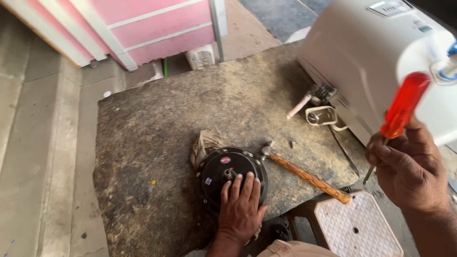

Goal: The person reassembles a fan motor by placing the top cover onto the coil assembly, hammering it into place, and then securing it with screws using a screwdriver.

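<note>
Left hand (pixel 242 204) flat, fingers spread, pressing black round motor housing (pixel 232 176) at bench (pixel 157 143) 6 o'clock edge. Right hand (pixel 409 166) clenched around red-handled screwdriver (pixel 397 116), raised at 3 o'clock. Hammer (pixel 304 174) just beside housing.

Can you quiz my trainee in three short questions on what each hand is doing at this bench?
1. True or false: the left hand rests flat on the round black motor housing.
2. What does the right hand hold? A) the hammer B) a screwdriver with a red handle C) a rag
3. Fill in: the hammer with the wooden handle lies on the worn ____ beside the housing.

Key:
1. True.
2. B: the red-handled screwdriver is raised above the bench, shaft pointing down.
3. Mat: the hammer lies loose on the mat, untouched by either hand.
</note>
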